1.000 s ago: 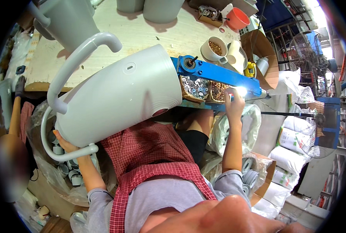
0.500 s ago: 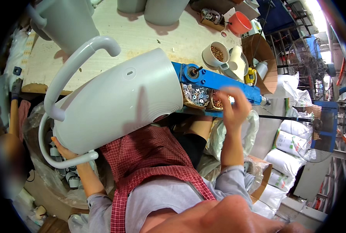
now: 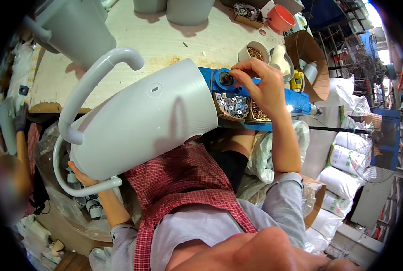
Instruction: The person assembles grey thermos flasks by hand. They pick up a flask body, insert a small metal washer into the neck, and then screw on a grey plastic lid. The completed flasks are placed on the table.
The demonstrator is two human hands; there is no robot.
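A large pale-grey plastic vessel (image 3: 142,122) lies on its side across my lap, its wide end against a blue metal machine arm (image 3: 255,89). Two curved tubular handles (image 3: 70,108) stick out at its left end. My left hand (image 3: 83,177) supports that end from below; its palm is hidden behind the vessel. With thumb and forefinger pinched, my right hand (image 3: 262,83) is at the dark spindle (image 3: 225,78) on the blue arm. Whatever small piece the fingertips hold cannot be made out. Below the arm are a box of metal washers (image 3: 230,106) and a box of copper-coloured rivets (image 3: 259,111).
Grey vessels (image 3: 75,29) stand on the pale worktable (image 3: 165,45). A white cup (image 3: 251,49) of brass-coloured small parts and a red bowl (image 3: 281,19) are at the far right. A co-worker's gloved hand (image 3: 21,118) shows at far left. White sacks (image 3: 334,180) are stacked on the right.
My right hand has moved from above the rivet box up and left to the spindle. My left hand stays under the vessel, which appears slightly further right in view.
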